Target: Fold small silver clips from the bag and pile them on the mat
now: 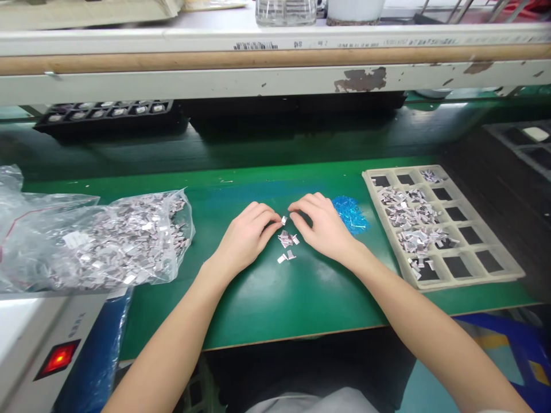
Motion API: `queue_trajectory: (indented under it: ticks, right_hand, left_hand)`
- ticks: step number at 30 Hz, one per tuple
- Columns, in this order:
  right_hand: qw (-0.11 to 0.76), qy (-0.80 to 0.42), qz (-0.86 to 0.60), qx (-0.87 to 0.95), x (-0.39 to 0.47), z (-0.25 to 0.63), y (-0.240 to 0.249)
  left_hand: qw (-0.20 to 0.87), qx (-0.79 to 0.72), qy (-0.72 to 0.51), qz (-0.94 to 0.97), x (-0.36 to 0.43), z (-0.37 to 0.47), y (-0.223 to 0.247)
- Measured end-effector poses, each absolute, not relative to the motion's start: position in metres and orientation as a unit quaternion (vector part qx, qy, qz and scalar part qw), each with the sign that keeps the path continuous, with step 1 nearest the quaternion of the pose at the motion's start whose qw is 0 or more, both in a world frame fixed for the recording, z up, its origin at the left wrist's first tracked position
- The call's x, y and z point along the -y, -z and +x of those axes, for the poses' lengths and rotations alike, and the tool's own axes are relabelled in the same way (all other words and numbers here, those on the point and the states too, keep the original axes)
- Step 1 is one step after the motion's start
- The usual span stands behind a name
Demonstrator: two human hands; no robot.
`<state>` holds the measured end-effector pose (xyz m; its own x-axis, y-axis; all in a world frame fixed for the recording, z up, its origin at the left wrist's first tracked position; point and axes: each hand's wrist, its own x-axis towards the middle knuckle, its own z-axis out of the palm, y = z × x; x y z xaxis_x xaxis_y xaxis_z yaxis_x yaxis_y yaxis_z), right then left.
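Note:
My left hand (247,234) pinches a small flat silver metal piece (284,220) between thumb and forefinger, just above the green table. Close to that piece, on its right, my right hand (322,225) has thumb and forefinger brought together. Whatever is between those two fingertips is too small to make out. Below the fingertips lies a small heap of similar metal pieces (286,238), with a few loose ones nearer me. A pile of thin blue strips (350,215) lies beside my right hand.
On the left, a clear plastic bag (129,241) full of metal pieces lies open towards me. A pale divided tray (469,278) at right holds more pieces in several compartments. A machine with a lit red switch (57,359) stands front left. A shelf edge (267,80) crosses behind.

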<state>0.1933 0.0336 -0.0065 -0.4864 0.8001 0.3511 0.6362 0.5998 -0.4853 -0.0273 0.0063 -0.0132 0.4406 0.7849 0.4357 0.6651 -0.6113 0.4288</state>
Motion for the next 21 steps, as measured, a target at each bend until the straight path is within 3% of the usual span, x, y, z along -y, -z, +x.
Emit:
queue_trajectory:
  ticks: [21]
  right_hand:
    - [0.281, -0.173, -0.397, 0.857, -0.0318, 0.1917, 0.0052]
  left_hand:
    - [0.092, -0.414, -0.309, 0.851, -0.0069, -0.0282, 0.0146]
